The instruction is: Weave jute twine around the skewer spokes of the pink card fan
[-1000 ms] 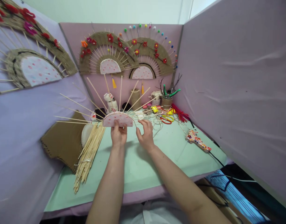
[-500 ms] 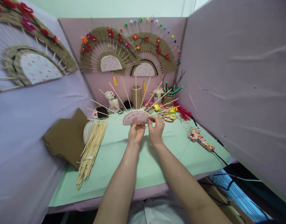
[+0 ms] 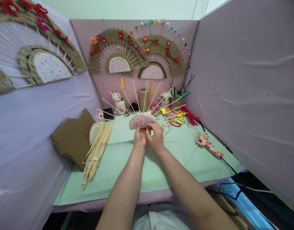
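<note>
A half-round fan base (image 3: 142,121) covered in pink spotted cloth is held up above the table, with thin bamboo sticks (image 3: 147,95) fanning out from its curved edge. My left hand (image 3: 140,136) grips it from below, thumb on the front face and fingers behind. The fingers of my right hand (image 3: 156,135) are pinched at its lower edge, right of the left thumb; whether they also hold a thin cord is hidden. Pale twine (image 3: 169,129) loops on the table just behind my right hand.
Bundled bamboo sticks (image 3: 97,153) and brown cardboard (image 3: 75,137) lie at left. A twine spool (image 3: 143,99), scissors (image 3: 176,122) and a pot of tools (image 3: 177,103) stand at the back. At right lies a patterned glue gun (image 3: 209,146) with a cord. Finished fans (image 3: 161,41) hang behind.
My right hand has slid left along the lower edge, from the right corner of the base towards my left hand. The whole view has shifted slightly.
</note>
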The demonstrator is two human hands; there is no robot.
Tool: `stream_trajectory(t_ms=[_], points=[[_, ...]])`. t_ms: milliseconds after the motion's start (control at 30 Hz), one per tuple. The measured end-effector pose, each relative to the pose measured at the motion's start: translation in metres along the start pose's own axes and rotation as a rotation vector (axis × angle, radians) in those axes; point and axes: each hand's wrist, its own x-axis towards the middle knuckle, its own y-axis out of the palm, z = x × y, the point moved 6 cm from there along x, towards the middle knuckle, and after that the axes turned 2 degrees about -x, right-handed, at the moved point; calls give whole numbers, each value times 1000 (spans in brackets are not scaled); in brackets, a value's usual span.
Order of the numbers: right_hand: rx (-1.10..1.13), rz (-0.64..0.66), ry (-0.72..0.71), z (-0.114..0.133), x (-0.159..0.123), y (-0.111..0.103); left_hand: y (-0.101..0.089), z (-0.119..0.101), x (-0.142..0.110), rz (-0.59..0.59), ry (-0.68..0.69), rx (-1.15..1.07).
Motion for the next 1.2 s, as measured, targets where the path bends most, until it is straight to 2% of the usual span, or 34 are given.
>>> stream_trajectory(t_ms=[100, 267, 400, 500, 567, 633, 700, 767, 867, 933, 1033, 1100, 1200], points=[[-28, 45, -30, 4, -3, 2, 1, 1, -1, -7, -37, 4], [-51, 49, -45, 4, -3, 3, -1, 7, -4, -30, -121, 19], [-78, 57, -48, 11, -4, -1, -5, 6, -3, -80, -100, 29], [-98, 57, -75, 22, -14, -20, -4, 2, -2, -92, -43, -13], [-108, 68, -113, 25, -25, -43, -3, -3, -1, -95, 35, -74], [-129, 90, -130, 19, -37, -75, -1, -6, 0, -87, 84, -113], [-169, 134, -86, -2, -46, -110, 0, -5, 1, -78, 72, -105], [-237, 180, 33, -38, -53, -146, 1, -3, 2, -74, 63, -89], [-485, 180, 240, -100, -60, -199, 2, -1, 1, -73, 75, -80], [-693, 246, 357, -133, -66, -222, 3, 0, -1, -71, 78, -74], [-892, 424, 542, -163, -75, -236, 3, 3, -3, -52, 69, -58], [-936, 508, 622, -170, -77, -235, 4, 4, -3, -41, 60, -53], [-916, 562, 642, -169, -70, -226, 4, 5, -3, -43, 58, -49]])
